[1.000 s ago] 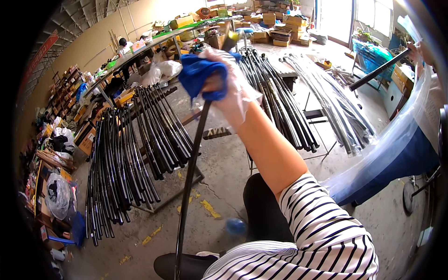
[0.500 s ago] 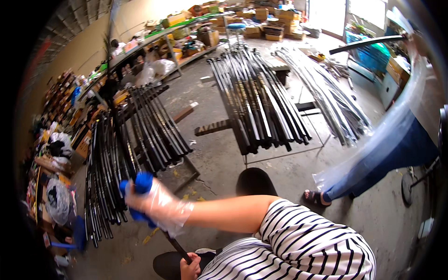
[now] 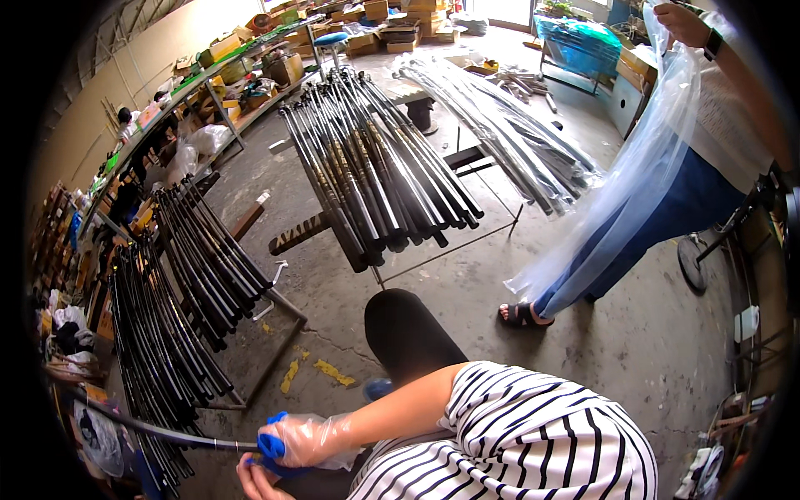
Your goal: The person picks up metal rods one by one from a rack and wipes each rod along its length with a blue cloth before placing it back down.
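My right hand, in a clear plastic glove, is closed round a bunched blue cloth. That cloth wraps a long, thin black pole, which runs out to the left with a pale shine along it. My bare left hand sits just below the cloth at the lower edge, fingers bent round the pole's near end; part of this grip is hidden. Left of my hands, a row of similar black poles lies over a metal stand.
More black poles with gold markings rest on a second rack ahead. Plastic-wrapped poles lie beyond it. At right a person in jeans holds a long clear plastic sleeve. Loaded shelving lines the left.
My right hand with the blue cloth has come down and nearer, close to my left hand. The pole now points left. The view has shifted right, and the co-worker's raised arm shows more.
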`<state>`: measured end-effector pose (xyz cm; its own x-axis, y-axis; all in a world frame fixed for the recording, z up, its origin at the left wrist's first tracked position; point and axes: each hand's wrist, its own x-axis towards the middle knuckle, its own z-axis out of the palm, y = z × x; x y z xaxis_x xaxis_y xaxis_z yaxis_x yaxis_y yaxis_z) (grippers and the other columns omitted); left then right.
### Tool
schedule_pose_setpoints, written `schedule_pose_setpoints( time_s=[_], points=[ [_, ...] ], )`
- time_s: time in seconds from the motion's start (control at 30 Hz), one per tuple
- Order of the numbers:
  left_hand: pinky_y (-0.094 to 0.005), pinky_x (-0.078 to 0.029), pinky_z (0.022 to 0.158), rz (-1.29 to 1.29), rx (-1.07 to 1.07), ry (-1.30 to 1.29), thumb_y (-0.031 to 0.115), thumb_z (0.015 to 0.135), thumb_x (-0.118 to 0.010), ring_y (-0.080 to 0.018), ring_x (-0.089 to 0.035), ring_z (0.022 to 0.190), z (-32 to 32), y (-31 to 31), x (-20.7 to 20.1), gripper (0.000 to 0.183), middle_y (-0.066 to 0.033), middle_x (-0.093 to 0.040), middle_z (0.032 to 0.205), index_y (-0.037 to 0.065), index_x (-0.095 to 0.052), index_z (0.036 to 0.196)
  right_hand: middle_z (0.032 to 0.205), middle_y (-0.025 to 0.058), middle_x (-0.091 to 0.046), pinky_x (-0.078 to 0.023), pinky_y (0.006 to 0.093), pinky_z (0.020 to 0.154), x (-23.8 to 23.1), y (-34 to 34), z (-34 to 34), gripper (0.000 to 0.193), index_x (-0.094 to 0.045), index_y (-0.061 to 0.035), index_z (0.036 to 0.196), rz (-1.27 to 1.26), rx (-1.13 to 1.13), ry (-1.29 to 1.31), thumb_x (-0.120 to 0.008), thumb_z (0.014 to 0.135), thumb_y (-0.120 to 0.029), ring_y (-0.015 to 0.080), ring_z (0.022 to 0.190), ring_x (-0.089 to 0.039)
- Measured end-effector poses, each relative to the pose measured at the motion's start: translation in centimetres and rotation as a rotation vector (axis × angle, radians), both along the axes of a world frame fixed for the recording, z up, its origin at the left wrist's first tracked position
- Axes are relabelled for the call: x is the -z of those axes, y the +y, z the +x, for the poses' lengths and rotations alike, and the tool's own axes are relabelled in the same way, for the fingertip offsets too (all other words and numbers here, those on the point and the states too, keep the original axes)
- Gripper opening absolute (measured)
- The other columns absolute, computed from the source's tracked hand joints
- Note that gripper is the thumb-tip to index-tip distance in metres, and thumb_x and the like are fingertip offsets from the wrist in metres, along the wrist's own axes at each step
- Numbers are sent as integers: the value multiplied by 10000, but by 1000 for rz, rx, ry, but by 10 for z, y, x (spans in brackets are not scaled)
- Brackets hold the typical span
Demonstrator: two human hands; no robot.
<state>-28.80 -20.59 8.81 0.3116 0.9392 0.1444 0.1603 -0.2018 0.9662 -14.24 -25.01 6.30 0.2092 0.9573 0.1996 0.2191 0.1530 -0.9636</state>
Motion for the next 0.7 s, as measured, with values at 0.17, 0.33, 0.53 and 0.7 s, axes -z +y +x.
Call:
schedule_pose_setpoints(
  time_s=[0.17, 0.33, 0.53, 0.7],
  points=[
    [-364, -451, 678, 312, -110, 184, 232, 915, -482, -275, -564, 751, 17, -19, -10, 328, -216, -595, 841, -79, -585, 940, 726, 182, -585, -459, 420, 614, 2, -4, -15, 167, -541, -34, 845, 137, -116, -73, -589, 738, -152, 369, 731, -581],
    [-344, -448, 632, 417, -302, -33, 215, 927, -467, -247, -533, 675, 21, -6, -14, 317, -144, -568, 724, -47, -591, 801, 731, 187, -603, -469, 415, 645, 6, -11, -11, 250, -559, -24, 846, 49, -147, -82, -651, 650, -148, 366, 751, -597],
    [-328, -435, 578, 641, -232, 83, 186, 930, -451, -219, -515, 622, 23, 9, -16, 299, -115, -543, 677, -27, -567, 755, 755, 174, -591, -459, 420, 662, -2, -32, 11, 272, -548, -72, 932, -75, -202, -51, -632, 713, -209, 365, 771, -581],
    [-322, -433, 549, 367, -448, -125, 223, 917, -462, -204, -493, 582, 26, 21, -34, 311, -97, -541, 677, -34, -554, 767, 817, 162, -615, -478, 404, 710, 36, -42, 15, 343, -556, -77, 1002, -71, -90, -157, -648, 710, -231, 337, 826, -600]
  ],
)
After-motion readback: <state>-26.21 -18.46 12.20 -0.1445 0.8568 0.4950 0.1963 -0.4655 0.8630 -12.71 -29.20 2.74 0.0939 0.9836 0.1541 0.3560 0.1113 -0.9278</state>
